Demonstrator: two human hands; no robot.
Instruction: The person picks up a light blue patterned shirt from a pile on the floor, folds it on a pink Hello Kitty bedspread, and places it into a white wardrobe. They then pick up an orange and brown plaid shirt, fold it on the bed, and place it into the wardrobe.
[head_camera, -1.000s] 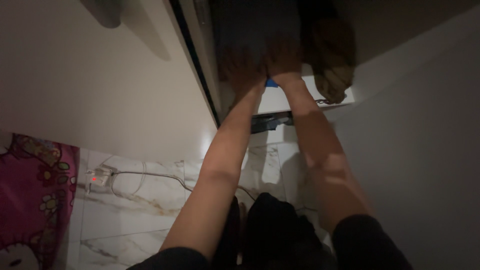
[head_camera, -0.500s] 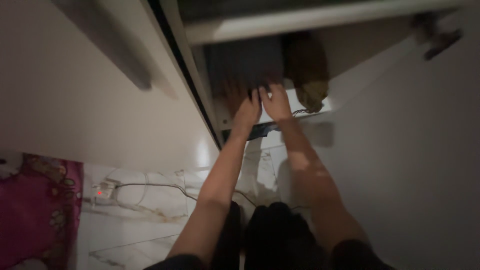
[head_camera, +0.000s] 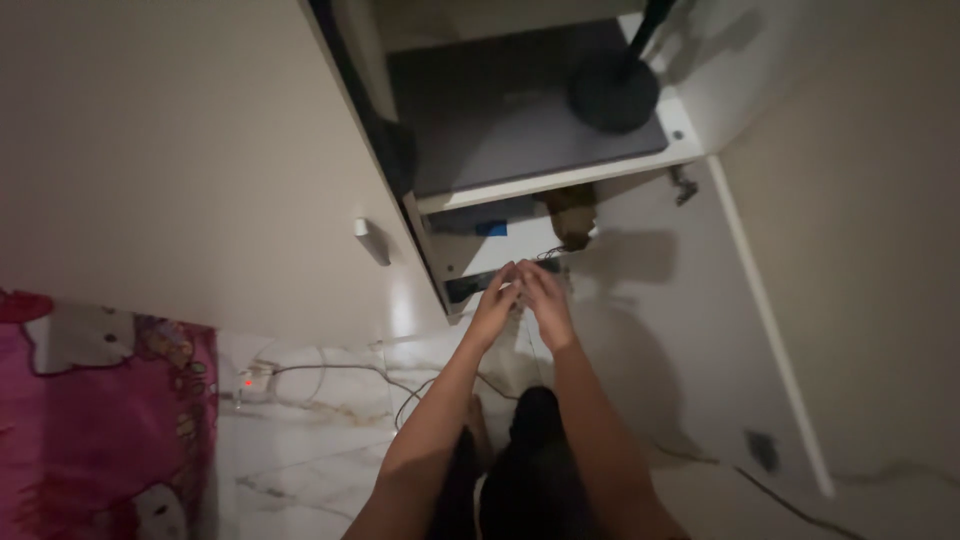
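My left hand (head_camera: 497, 302) and my right hand (head_camera: 541, 300) are side by side, fingertips nearly touching, in front of the low shelves of an open white cabinet (head_camera: 690, 135). Neither hand seems to hold anything. Just beyond the fingers lies a dark flat item (head_camera: 478, 284) on the lowest shelf. One shelf up sit a dark folded cloth with a blue patch (head_camera: 487, 226) and a bunched brown cloth (head_camera: 571, 211). Above them, a grey shelf surface (head_camera: 500, 120) carries the round black base of a stand (head_camera: 614, 95).
The cabinet's door (head_camera: 760, 300) hangs open on the right. On the marble floor (head_camera: 300, 450) a white cable (head_camera: 340, 370) runs to a small adapter with a red light (head_camera: 248, 380). A pink patterned blanket (head_camera: 100, 420) lies at the left. My dark-clothed legs (head_camera: 530, 470) are below.
Both hands have come out of the cabinet shelf and drawn back toward me. The view has tilted up, so the grey upper shelf and the black stand base now show.
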